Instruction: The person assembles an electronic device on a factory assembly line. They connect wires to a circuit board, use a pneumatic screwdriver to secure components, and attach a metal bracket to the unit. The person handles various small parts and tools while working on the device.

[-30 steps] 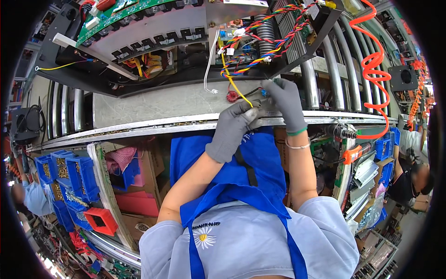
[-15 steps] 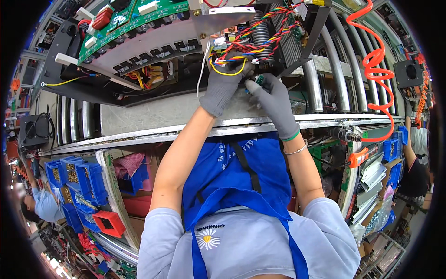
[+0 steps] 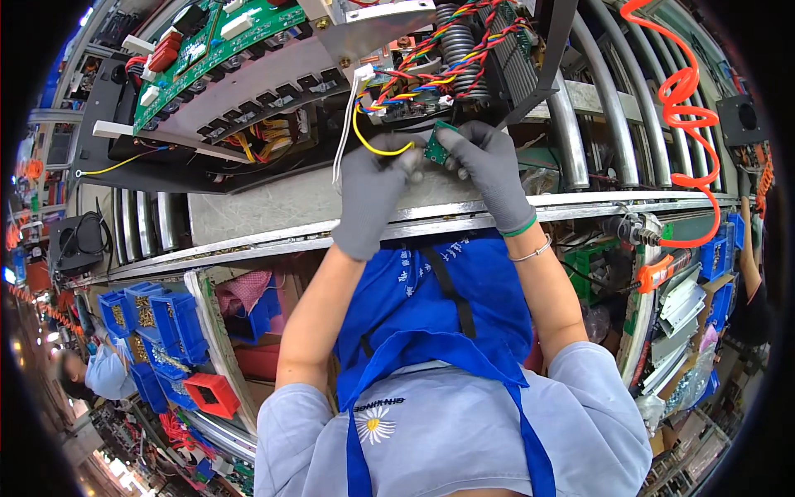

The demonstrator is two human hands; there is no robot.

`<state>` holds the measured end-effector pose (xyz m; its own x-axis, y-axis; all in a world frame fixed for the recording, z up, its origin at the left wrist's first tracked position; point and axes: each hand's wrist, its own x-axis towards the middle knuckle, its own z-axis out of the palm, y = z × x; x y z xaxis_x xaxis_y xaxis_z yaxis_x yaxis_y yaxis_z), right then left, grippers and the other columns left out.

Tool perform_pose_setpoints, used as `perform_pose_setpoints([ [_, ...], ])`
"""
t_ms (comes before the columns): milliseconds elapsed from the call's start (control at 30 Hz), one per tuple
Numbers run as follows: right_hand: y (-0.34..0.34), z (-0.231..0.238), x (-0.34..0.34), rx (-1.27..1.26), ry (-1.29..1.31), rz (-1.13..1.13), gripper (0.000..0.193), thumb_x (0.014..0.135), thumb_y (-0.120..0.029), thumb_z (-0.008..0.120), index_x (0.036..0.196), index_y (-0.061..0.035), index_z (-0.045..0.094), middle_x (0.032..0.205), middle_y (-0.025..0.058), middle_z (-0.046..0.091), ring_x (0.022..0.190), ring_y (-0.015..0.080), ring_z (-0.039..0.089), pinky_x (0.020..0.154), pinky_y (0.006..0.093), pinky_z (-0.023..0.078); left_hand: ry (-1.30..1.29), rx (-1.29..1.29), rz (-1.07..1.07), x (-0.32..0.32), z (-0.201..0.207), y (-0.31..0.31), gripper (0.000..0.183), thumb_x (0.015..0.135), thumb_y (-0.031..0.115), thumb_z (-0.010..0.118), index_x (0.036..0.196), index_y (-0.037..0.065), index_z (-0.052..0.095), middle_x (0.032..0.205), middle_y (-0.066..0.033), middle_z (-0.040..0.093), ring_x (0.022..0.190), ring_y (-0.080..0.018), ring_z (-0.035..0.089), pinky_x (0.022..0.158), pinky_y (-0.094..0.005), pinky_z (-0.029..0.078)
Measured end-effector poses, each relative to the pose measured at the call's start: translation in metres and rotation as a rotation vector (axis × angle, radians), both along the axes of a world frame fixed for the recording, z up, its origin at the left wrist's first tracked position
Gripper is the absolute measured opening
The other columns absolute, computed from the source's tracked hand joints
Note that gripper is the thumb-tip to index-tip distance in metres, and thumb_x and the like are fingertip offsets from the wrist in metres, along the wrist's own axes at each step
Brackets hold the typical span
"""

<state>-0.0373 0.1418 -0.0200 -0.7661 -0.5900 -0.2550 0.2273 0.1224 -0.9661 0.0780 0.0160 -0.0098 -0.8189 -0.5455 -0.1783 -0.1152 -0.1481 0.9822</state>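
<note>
My gloved right hand point(image 3: 490, 170) pinches a small green circuit board point(image 3: 436, 146) between thumb and fingers. My left hand point(image 3: 370, 195), also in a grey glove, is closed close beside the board, its fingertips at the end of a yellow wire point(image 3: 380, 151). That wire loops down from a bundle of twisted red, blue and yellow wires point(image 3: 422, 80) inside an open black machine chassis point(image 3: 182, 170). White wires point(image 3: 344, 137) hang down past my left hand. A large green circuit board point(image 3: 207, 62) with white connectors lies on the chassis at the upper left.
Metal rollers point(image 3: 609, 108) run along the right, with a coiled red air hose point(image 3: 686, 116) hanging over them. A metal rail point(image 3: 281, 241) edges the bench in front of me. Blue bins point(image 3: 178, 327) of small hardware and a red bin point(image 3: 211, 394) sit at the lower left.
Both hands have come nearer to me, away from the wire bundle. The small circuit board now shows more fully, and the yellow wire's end has been drawn down beside it.
</note>
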Motion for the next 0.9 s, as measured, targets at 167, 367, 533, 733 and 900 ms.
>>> perform_pose_setpoints([
  [167, 0.0, -0.002, 0.002, -0.034, 0.045, 0.005, 0.029, 0.082, -0.029, 0.073, 0.076, -0.0027, 0.062, 0.063, -0.0005, 0.059, 0.055, 0.0034, 0.051, 0.049, 0.0194, 0.039, 0.007, 0.258, 0.064, 0.016, -0.023, 0.013, 0.026, 0.089, 0.008, 0.063, 0.111, -0.005, 0.06, 0.094, -0.0099, 0.065, 0.076, -0.0123, 0.062, 0.065, -0.0233, 0.055],
  [367, 0.003, -0.008, -0.001, -0.022, 0.179, 0.072, 0.029, 0.081, -0.026, 0.073, 0.076, 0.0, 0.063, 0.063, -0.0002, 0.059, 0.058, 0.0048, 0.051, 0.051, 0.0223, 0.04, -0.028, 0.538, -0.077, 0.006, -0.023, 0.008, 0.035, 0.091, 0.012, 0.062, 0.119, -0.007, 0.051, 0.094, -0.0081, 0.061, 0.075, -0.012, 0.059, 0.063, -0.0227, 0.053],
  [533, 0.003, -0.01, -0.006, 0.086, 0.299, 0.098, 0.034, 0.078, -0.032, 0.074, 0.074, 0.0004, 0.064, 0.06, 0.0026, 0.058, 0.057, 0.0071, 0.052, 0.051, 0.0256, 0.041, -0.086, 0.582, -0.178, 0.0, -0.019, 0.001, 0.032, 0.092, 0.015, 0.061, 0.116, -0.004, 0.053, 0.088, -0.0045, 0.057, 0.073, -0.01, 0.057, 0.062, -0.0215, 0.052],
  [733, 0.004, -0.007, -0.013, 0.167, 0.38, 0.131, 0.039, 0.075, -0.037, 0.074, 0.073, 0.001, 0.064, 0.058, 0.006, 0.057, 0.055, 0.0114, 0.054, 0.052, 0.0295, 0.043, -0.136, 0.462, -0.248, -0.005, -0.021, -0.001, 0.03, 0.092, 0.018, 0.061, 0.114, -0.002, 0.055, 0.085, -0.0031, 0.058, 0.066, -0.0072, 0.053, 0.057, -0.0209, 0.049],
  [900, 0.008, -0.006, -0.013, 0.168, 0.325, 0.127, 0.039, 0.077, -0.037, 0.074, 0.073, 0.0003, 0.064, 0.057, 0.0044, 0.057, 0.052, 0.0099, 0.053, 0.049, 0.0283, 0.043, -0.263, 0.198, -0.379, -0.009, -0.02, -0.01, 0.042, 0.088, 0.017, 0.067, 0.122, -0.005, 0.055, 0.088, -0.0064, 0.062, 0.061, -0.0053, 0.052, 0.049, -0.0198, 0.041],
])
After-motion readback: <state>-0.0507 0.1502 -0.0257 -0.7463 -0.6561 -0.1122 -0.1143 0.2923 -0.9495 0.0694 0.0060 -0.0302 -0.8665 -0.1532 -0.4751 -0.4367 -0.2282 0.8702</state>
